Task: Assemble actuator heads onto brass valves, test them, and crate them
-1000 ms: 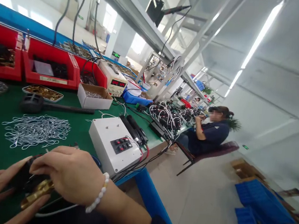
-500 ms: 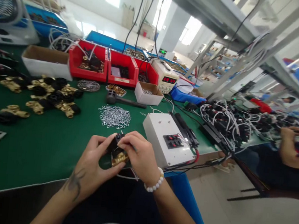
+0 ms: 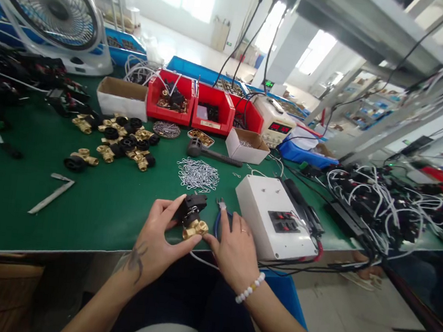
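Now that the right hand (image 3: 235, 247) has shifted from the black-and-brass part (image 3: 193, 215) to a blue-handled tool (image 3: 217, 225) (fingers extended, grip unclear), the left hand (image 3: 163, 238) pinches the part above the bench's (image 3: 92, 221) front edge, seemingly bearing it alone.

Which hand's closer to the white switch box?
Right. The right hand is just left of the white switch box, beside its near-left side; the left hand is farther left, holding the brass-and-black part.
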A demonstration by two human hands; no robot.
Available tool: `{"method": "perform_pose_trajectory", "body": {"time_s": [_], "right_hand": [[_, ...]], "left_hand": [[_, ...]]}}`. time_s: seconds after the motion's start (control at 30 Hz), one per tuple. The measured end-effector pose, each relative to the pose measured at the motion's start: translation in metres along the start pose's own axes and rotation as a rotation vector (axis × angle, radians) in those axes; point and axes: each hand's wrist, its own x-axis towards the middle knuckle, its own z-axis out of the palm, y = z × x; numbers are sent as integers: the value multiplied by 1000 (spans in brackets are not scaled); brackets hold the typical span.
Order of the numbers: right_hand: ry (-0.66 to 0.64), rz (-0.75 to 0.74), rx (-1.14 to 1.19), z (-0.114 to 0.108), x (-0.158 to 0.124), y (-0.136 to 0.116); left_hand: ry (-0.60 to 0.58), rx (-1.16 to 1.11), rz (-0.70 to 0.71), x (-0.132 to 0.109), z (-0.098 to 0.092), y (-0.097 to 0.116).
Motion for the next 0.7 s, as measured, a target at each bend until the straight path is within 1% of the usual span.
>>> {"method": "perform_pose_trajectory", "body": {"time_s": [0.13, 0.27, 0.37, 0.43, 0.47, 0.5, 0.53, 0.57, 0.6, 0.63, 0.67, 0.7], "right_hand": [[-29, -71, -13, -6, -6, 5], [-84, -137, 48, -13, -7, 15], [-122, -129, 154, -15, -13, 24], [-110, -115, 297, -23, -19, 32], [-64, -105, 396, -31, -22, 35], [19, -91, 515, -40, -25, 38], [150, -74, 659, -51, -27, 41], [309, -65, 824, -62, -28, 42], [466, -68, 993, -71, -28, 42], [590, -84, 1143, -78, -27, 41], [662, -99, 1246, -83, -24, 40], [676, -100, 1280, -84, -21, 38]], "left_hand": [[-11, -14, -19, 0, -1, 0], [-31, -57, -40, 1, -2, -3], [-46, -74, -46, 2, -4, -5], [-50, -83, -52, 2, -4, -5], [-49, -87, -53, 2, -5, -5], [-47, -90, -54, 2, -4, -5], [-47, -93, -54, 2, -4, -4], [-52, -99, -54, 2, -3, -3], [-62, -107, -54, 2, -1, -2], [-75, -113, -51, 1, 0, -1], [-91, -113, -46, 1, 2, 0], [-105, -107, -37, 0, 3, 1]]}}
